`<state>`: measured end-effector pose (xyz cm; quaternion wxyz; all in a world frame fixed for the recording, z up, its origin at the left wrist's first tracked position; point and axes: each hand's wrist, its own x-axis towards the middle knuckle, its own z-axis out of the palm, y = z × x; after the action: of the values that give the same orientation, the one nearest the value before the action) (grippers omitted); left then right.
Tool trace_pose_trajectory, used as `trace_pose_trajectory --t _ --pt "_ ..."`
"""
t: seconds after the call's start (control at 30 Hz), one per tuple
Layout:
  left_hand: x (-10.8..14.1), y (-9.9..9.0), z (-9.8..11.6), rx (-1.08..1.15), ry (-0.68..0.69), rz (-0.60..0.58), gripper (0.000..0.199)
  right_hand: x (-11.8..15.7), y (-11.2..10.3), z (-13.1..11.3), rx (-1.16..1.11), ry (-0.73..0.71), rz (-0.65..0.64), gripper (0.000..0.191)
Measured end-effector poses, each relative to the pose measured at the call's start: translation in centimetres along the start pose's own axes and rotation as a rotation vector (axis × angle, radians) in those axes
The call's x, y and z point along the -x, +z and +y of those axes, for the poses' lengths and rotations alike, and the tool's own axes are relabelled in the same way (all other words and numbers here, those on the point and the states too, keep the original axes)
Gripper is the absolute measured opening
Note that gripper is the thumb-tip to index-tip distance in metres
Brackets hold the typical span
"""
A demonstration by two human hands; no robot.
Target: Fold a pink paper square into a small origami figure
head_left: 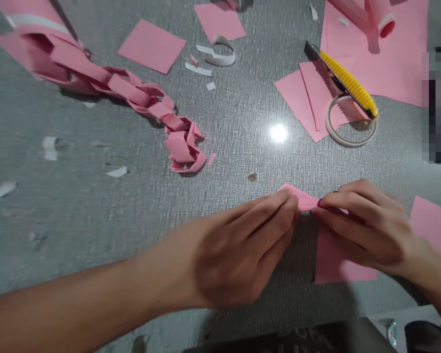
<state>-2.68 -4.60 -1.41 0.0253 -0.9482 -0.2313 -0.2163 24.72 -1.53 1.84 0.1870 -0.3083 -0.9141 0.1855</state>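
Observation:
Between my two hands is a small folded piece of pink paper, narrowing toward the right. My left hand pinches its left end, fingers pressed together. The fingertips of my right hand are closed on the right end. Beneath my right hand a square of pink paper lies on the table, partly covered. To the upper left runs a chain of folded pink paper links, its near end curled on the table and apart from my hands.
A yellow box cutter rests across a tape roll and pink sheets. Pink paper squares, rolled pink paper and white scraps lie about the grey table. A dark object borders the front edge.

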Motion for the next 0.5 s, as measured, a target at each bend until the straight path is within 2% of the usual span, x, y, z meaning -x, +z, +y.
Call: trace_pose_trajectory --t 0.17,0.5 --pt "0.11 0.21 0.41 -0.001 -0.048 0.02 0.036 0.05 0.3 0.55 0.028 -0.045 -0.052 0.023" --pt "0.08 0.44 0.99 -0.025 -0.075 0.022 0.039 0.12 0.48 0.65 0.017 -0.025 -0.042 0.023"
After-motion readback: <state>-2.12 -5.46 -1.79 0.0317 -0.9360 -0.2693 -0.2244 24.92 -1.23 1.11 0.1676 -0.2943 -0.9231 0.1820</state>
